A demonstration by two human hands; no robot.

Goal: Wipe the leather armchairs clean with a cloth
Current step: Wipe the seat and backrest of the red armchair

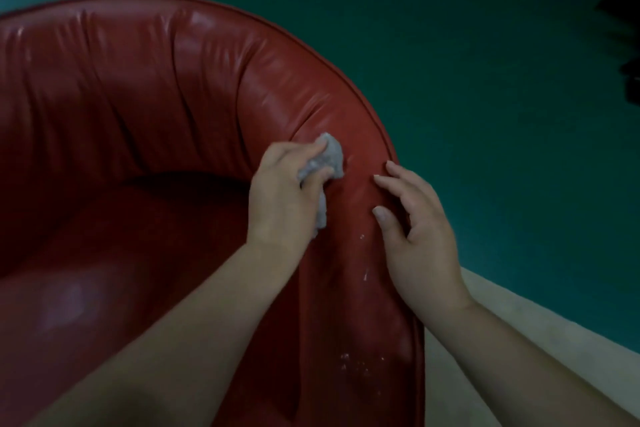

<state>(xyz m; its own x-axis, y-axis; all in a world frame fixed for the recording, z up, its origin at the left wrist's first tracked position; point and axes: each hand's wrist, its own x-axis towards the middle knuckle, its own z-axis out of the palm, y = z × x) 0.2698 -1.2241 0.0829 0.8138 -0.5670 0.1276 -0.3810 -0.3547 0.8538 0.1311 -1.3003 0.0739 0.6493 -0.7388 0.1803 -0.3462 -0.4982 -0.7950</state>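
A red leather armchair (145,107) with a rounded, creased back fills the left and middle of the head view. My left hand (282,198) grips a crumpled grey cloth (329,159) and presses it against the inner side of the chair's right arm. My right hand (420,239) rests on top of that arm, fingers spread and lightly bent, holding nothing. White specks (363,274) dot the leather below my right hand, and more lie near the arm's front end.
Dark green floor (485,80) stretches behind and to the right of the chair. A pale beige strip (502,319) runs along the lower right beside the chair's arm. A dark shape (623,45) sits at the far right edge.
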